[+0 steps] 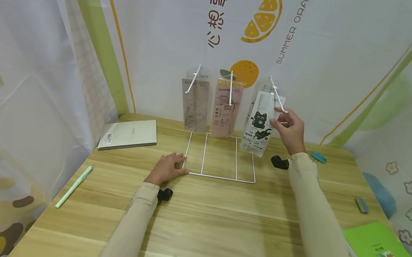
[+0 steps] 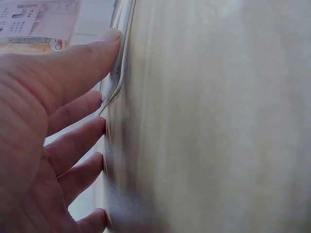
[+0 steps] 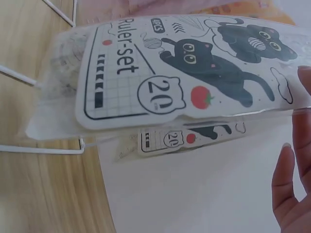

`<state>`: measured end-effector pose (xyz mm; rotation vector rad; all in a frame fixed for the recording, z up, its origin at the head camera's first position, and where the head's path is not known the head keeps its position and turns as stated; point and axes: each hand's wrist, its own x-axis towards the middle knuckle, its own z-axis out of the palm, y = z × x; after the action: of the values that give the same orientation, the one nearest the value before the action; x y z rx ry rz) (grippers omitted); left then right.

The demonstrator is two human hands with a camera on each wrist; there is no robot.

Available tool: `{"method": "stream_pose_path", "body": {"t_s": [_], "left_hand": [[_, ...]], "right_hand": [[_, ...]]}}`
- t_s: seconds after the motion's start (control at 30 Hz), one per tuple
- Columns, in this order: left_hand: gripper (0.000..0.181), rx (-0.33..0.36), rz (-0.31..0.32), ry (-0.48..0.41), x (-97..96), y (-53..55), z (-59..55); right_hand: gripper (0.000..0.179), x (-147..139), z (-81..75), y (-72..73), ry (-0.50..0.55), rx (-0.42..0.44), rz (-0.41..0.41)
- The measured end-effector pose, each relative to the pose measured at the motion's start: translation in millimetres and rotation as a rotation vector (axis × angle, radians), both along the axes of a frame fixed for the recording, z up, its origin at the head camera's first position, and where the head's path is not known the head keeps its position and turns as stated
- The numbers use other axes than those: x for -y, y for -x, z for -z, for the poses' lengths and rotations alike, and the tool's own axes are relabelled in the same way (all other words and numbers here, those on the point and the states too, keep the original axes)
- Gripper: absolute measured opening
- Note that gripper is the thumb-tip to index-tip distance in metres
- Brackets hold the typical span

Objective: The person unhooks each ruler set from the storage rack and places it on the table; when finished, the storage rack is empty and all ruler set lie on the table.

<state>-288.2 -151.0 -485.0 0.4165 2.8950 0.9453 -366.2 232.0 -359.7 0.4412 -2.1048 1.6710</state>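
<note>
Pinching the Ruler-set packet [image 1: 258, 126] by its edge with the right hand [image 1: 290, 130], right of centre in the head view; touching a corner of the white wire rack [image 1: 219, 177] with the loosely spread left hand [image 1: 165, 169], lower left of centre, over the desk [image 1: 215, 234]

A pale-covered notebook [image 1: 129, 135] lies at the far left of the table [image 1: 223, 230], and a mint-green pen [image 1: 74, 187] slants along the left edge. Toward the right are a blue clip [image 1: 319, 157], a small blue-grey object [image 1: 361, 205] and a bright green book [image 1: 378, 244]. Orange-printed cloth [image 1: 158, 18] hangs behind.
</note>
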Motion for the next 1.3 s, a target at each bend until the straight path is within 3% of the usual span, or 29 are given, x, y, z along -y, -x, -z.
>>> {"method": "stream_pose_path", "body": {"t_s": [0.2,0.43,0.63,1.03,1.3], "left_hand": [[0.059,-0.007,-0.002,-0.002,-0.1,-0.2,1.0],[0.059,-0.010,-0.006,-0.001,1.6,0.6,1.0],[0.059,-0.010,-0.008,0.001,1.7,-0.1,1.5],[0.059,0.001,-0.014,-0.011,0.2,-1.4,2.0],[0.059,-0.005,-0.007,-0.010,0.3,-3.2,1.1]], "right_hand": [[0.037,-7.2,13.1,-9.0,-0.016,-0.050,0.017],[0.035,-0.5,-0.5,-53.4,-0.017,-0.104,-0.008],[0.037,-10.8,13.9,-59.4,-0.031,-0.118,0.021],[0.038,-18.2,9.7,-96.0,0.106,-0.137,-0.109],[0.040,-15.0,-2.6,-118.0,0.191,-0.133,-0.140]]}}
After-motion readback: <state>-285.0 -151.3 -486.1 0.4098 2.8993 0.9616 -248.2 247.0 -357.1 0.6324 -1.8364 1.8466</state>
